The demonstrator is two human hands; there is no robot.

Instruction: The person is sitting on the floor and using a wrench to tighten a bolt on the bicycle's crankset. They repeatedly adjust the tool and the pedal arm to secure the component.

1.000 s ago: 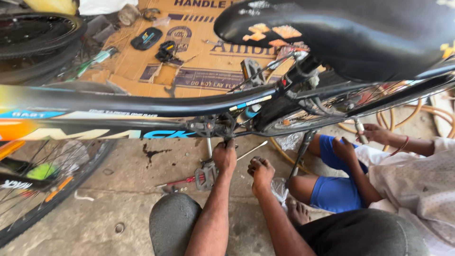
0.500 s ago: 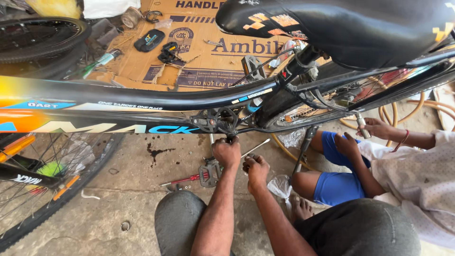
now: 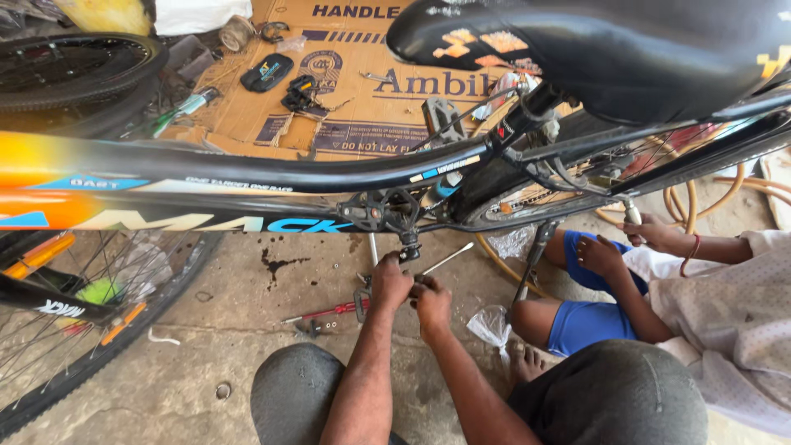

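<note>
A black bicycle frame (image 3: 247, 177) with orange and blue markings crosses the view, its black saddle (image 3: 626, 49) at top right. Below the chainset (image 3: 383, 213) a short crank arm (image 3: 408, 243) hangs down. My left hand (image 3: 389, 282) is closed around the crank arm's lower end. Right beside it and touching it, my right hand (image 3: 432, 303) is closed on a slim metal tool (image 3: 449, 258) that sticks out up and to the right. What lies under my fingers is hidden.
A red-handled screwdriver (image 3: 325, 311) and small parts lie on the concrete left of my hands. Another person in blue shorts (image 3: 577, 325) crouches at right, hands (image 3: 651, 232) at the rear wheel. The front wheel (image 3: 74, 330) is at left, cardboard (image 3: 354, 91) with tools behind.
My right hand has closed in towards my left hand under the crank. The view has shifted slightly; the other person's hands stay at the rear wheel.
</note>
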